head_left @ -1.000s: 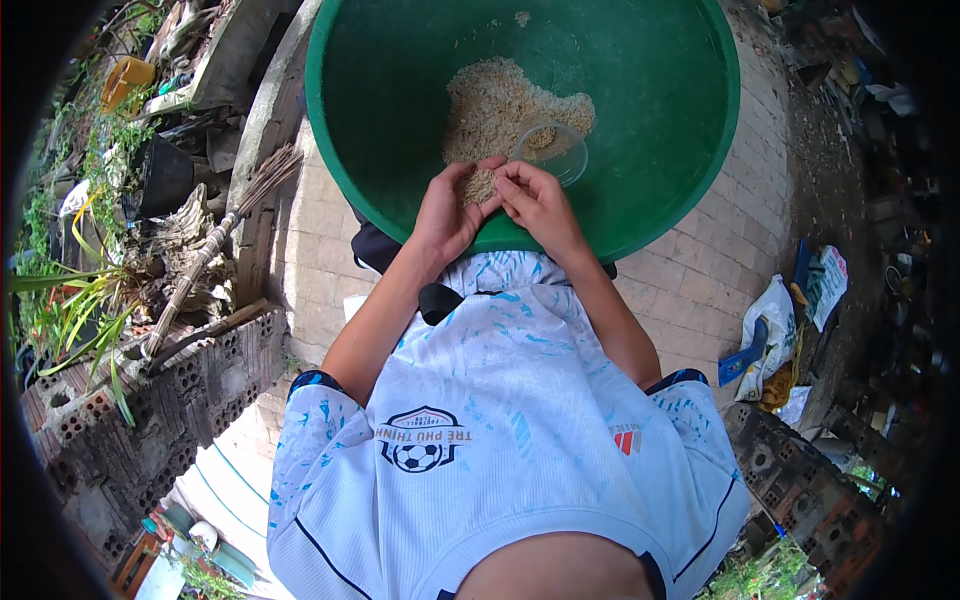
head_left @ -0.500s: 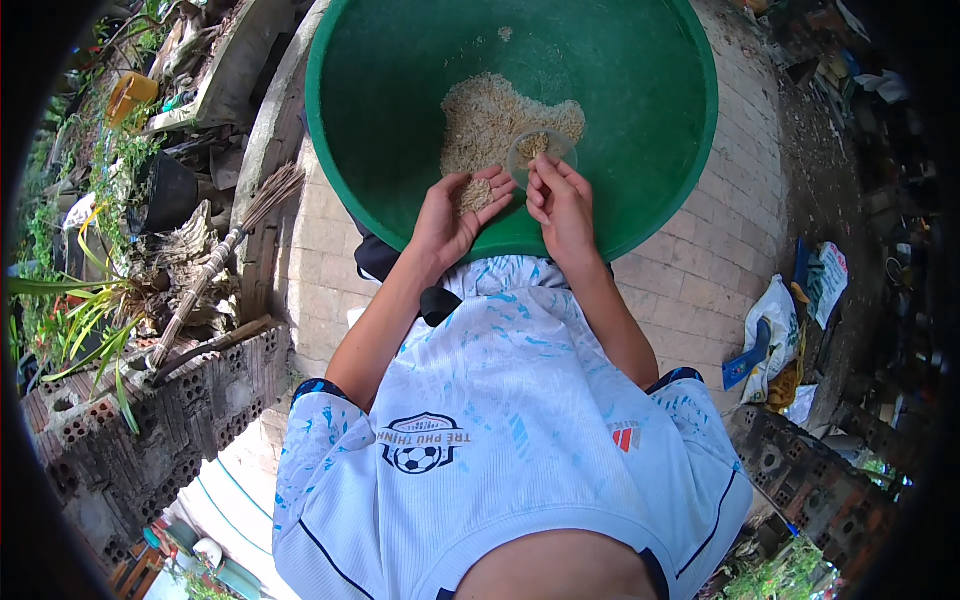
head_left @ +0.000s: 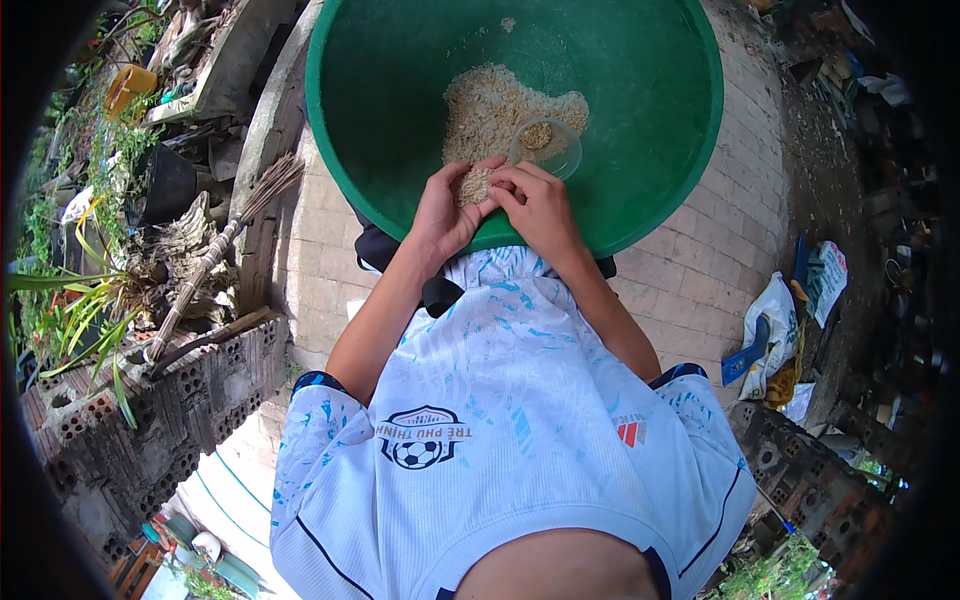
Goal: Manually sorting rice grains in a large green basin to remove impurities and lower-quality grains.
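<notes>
My left hand is cupped palm up over the near side of a wide green tub, holding a small heap of pale grains. My right hand reaches across to that palm, its thumb and fingertips pinched together at the grains. What lies between those fingertips is too small to make out. Just beyond my right hand, a small clear round dish rests in the tub and holds a little clump of browner grains. A larger pile of pale grains spreads over the tub's bottom beside it.
Brick paving surrounds the tub. To the left, a twig broom leans by a low wall of hollow bricks, near plants and a yellow pot. On the right lie a white sack and a blue dustpan-like piece.
My right hand has moved left from the clear dish to the grains in my left palm. The left hand stays cupped in nearly the same place.
</notes>
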A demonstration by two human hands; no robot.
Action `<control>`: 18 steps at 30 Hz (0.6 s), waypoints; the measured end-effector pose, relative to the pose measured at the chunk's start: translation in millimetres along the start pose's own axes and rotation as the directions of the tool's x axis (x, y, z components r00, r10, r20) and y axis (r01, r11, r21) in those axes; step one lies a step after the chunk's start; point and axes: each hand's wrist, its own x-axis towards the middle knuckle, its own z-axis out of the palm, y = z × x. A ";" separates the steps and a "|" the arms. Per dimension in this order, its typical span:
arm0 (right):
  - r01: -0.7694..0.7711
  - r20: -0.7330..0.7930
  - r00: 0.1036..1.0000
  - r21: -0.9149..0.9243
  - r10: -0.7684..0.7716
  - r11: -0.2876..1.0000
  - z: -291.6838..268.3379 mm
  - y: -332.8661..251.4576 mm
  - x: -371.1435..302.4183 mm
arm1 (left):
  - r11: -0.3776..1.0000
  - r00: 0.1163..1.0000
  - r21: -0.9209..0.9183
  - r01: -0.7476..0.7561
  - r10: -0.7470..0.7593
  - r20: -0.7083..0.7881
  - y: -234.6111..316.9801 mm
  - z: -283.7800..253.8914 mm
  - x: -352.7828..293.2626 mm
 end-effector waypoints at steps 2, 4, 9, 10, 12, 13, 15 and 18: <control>0.114 -0.051 0.992 -0.033 -0.115 0.993 3.6 4.0 0.4 | 1.000 0.998 -0.021 0.023 -0.022 0.053 0.7 0.9 -0.5; 0.150 -0.066 0.986 -0.036 -0.152 0.988 3.7 0.6 -0.8 | 1.000 1.000 0.018 0.001 -0.001 0.000 -1.0 7.7 -2.6; 0.214 -0.020 0.976 -0.070 -0.216 0.974 9.0 -1.9 -1.3 | 0.995 0.999 0.102 -0.023 0.018 0.041 -2.2 0.7 -1.2; 0.216 -0.013 0.976 -0.100 -0.218 0.971 9.8 -2.2 -1.8 | 0.990 0.999 0.131 -0.045 0.045 0.000 -3.6 6.1 -3.7; 0.217 -0.007 0.975 -0.131 -0.220 0.967 10.7 -1.2 -2.2 | 0.985 0.997 0.161 -0.065 0.073 -0.040 -4.2 10.2 -4.8; 0.219 0.007 0.975 -0.138 -0.221 0.966 11.1 -0.2 -2.3 | 0.988 0.997 0.148 -0.054 0.060 -0.037 -3.9 10.8 -4.9; 0.222 0.020 0.975 -0.146 -0.222 0.964 12.0 3.3 -1.5 | 0.990 0.998 0.134 -0.043 0.049 -0.035 -3.5 10.4 -4.0; 0.249 -0.041 0.967 -0.083 -0.253 0.965 10.8 5.4 1.2 | 0.990 0.998 0.135 -0.043 0.047 -0.029 -3.1 10.8 -3.7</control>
